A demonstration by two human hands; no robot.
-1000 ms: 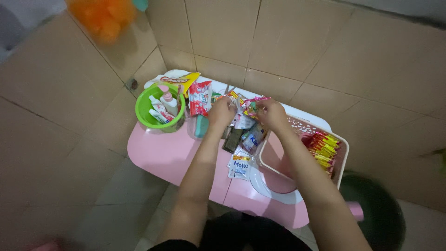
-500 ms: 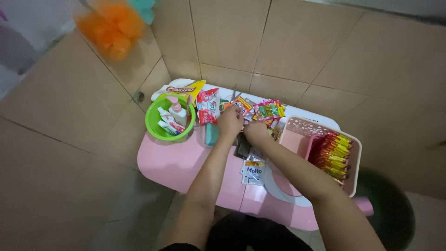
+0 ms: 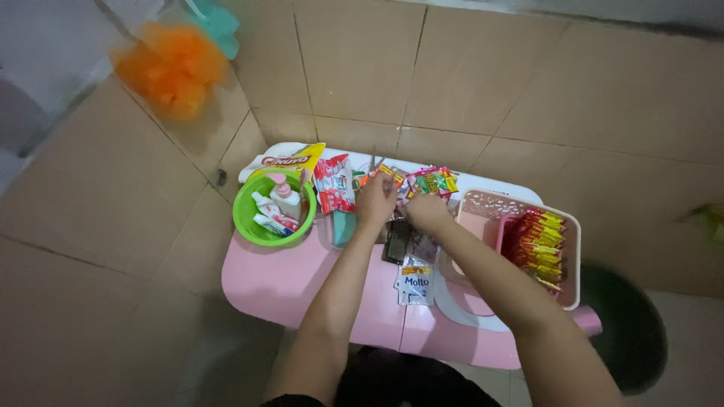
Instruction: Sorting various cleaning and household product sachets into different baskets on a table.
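Both hands meet behind the dark sachet (image 3: 397, 240): left hand (image 3: 375, 202) and right hand (image 3: 427, 212) curl over the loose sachet pile (image 3: 411, 226), though what the fingers pinch is hidden; best to separate one packet cleanly, keeping the pink basket (image 3: 566, 260) undisturbed

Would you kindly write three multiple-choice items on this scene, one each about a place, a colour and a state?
1. Where does the green bowl stand?
A. at the left end of the pink table
B. inside the pink basket
C. on the floor

2. What colour is the mesh sponge hanging on the tiled wall?
A. blue
B. orange
C. black

3. How are the left hand and right hand placed?
A. raised high above the table
B. both inside the basket
C. close together over the sachets at the table's middle

Answers: 1 A, the bowl sits left of both hands; 2 B, it is bright orange; 3 C, both hands are down among the packets.
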